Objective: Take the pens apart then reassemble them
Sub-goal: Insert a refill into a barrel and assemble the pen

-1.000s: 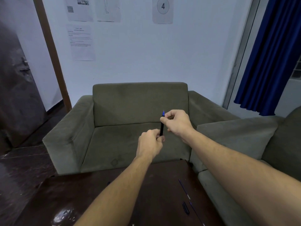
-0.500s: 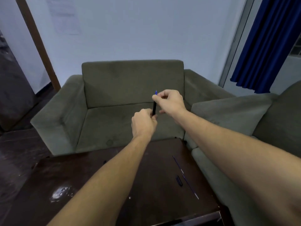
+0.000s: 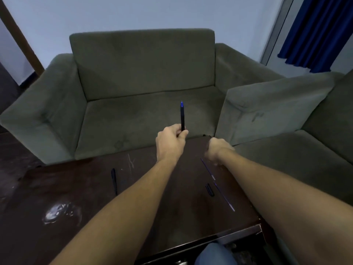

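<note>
My left hand (image 3: 171, 144) is up over the far edge of the table (image 3: 187, 211), fingers and thumb clamped round the lower end of the black pen (image 3: 182, 117). The pen stands almost upright out of my fist, blue tip on top, with the seat of the green sofa (image 3: 141, 73) behind it.

My right hand (image 3: 217, 150) is lower and off to the right, near the far right corner of the table, well apart from the pen. It is blurred. The fingers look curled in, but I cannot tell whether they are pinching anything or closed on nothing.

Just beside that hand a thin blue refill (image 3: 207, 168) lies flat on the dark wood, running near and to the right. Nearer to me lies a second refill (image 3: 223, 197), along much the same slant, with a pale end at its near tip. A small black piece (image 3: 209, 190) sits just left of it, close but apart from it.

Over on the left of the table, past my left forearm, a second dark pen (image 3: 114, 180) lies flat, pointing roughly away from me. Nearer on that side there is a whitish smear (image 3: 59, 213) on the surface.

A blue curtain (image 3: 315, 31) hangs at the far right.
</note>
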